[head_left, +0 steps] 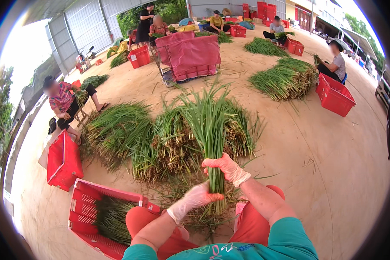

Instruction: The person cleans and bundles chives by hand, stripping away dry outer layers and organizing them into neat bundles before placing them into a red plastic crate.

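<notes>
An upright bundle of long green leafy stalks stands in front of me, its leaves fanning out at the top. My right hand, in a thin pale glove, is closed around its middle. Lower down, my left hand, gloved too and slightly blurred, has its fingers across the front of the stalks near their bottom ends. Beyond the bundle lies a large heap of similar stalks, pale cut ends toward me. A red plastic crate by my left knee holds more green stalks.
Loose leaves and trimmings litter the ground between my feet. Another red crate stands at left, near a seated person. A cart with pink-red covers is ahead. Other people sit by heaps and crates.
</notes>
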Tool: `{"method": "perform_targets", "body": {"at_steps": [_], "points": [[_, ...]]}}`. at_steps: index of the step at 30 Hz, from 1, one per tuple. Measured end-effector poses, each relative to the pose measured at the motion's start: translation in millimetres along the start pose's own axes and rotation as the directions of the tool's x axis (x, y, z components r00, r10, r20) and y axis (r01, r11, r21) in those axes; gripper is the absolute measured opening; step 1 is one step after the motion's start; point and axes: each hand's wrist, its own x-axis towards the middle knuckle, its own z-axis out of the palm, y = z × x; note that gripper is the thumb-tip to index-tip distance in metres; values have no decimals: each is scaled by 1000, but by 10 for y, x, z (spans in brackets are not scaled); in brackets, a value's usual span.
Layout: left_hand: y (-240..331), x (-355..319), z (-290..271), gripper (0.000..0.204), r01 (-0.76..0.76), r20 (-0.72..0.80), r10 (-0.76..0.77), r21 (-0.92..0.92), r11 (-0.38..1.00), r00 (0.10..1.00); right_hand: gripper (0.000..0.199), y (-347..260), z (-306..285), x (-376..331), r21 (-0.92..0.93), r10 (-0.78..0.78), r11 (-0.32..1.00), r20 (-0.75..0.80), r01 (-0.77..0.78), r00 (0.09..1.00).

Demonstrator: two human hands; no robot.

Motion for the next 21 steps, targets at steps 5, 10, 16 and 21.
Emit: {"method": "perform_targets", "body": {"at_steps": [5, 10, 16, 21], "points": [[25, -68, -760, 32, -29, -529, 32, 15, 999, 848, 32, -53, 124, -77, -201, -69, 976, 68, 82, 995], [15, 59, -967, 26, -239, -699, -109, -381, 893, 707, 39, 95, 195, -44, -301, 9, 953, 59, 9, 998], [-78, 48, -930, 14, -184, -647, -279, -553, 813, 710, 40, 185, 208, -51, -454, 59, 891, 107, -4, 992], [-193, -138, -1005, 10, 73, -731, 467, 572, 817, 497, 36, 15, 211, -96, -447, 124, 891, 65, -82, 990]]}}
